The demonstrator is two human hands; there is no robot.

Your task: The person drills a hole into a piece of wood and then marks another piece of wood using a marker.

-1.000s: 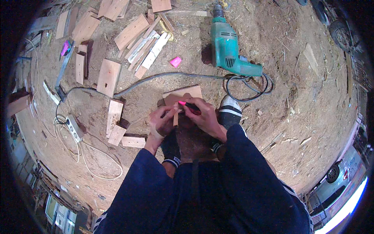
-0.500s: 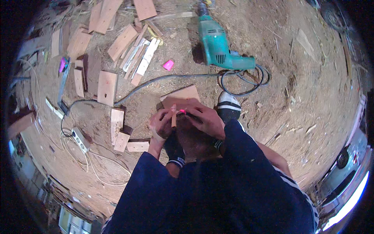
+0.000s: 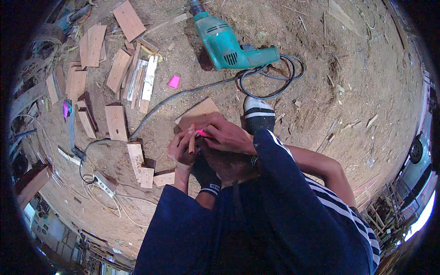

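My left hand (image 3: 181,150) is closed on a narrow wooden stick (image 3: 191,144), held with one end up by the fingertips. Against it, my right hand (image 3: 228,134) pinches a small bright pink piece (image 3: 200,133); its exact kind is too small to make out. Both hands are close together between my knees, above the ground. Just beyond them lies a flat wooden board (image 3: 200,111), its near part hidden by my hands.
A green corded power drill (image 3: 227,46) lies ahead, its black cord (image 3: 183,94) running left to a white power strip (image 3: 105,184). Several wood blocks (image 3: 116,123) are scattered at the left. A pink scrap (image 3: 174,81) lies near white-painted strips (image 3: 149,82).
The view has shifted, so the drill and blocks sit farther left. My hands stay together on the stick and the pink piece, my right fingers now more bunched over it.
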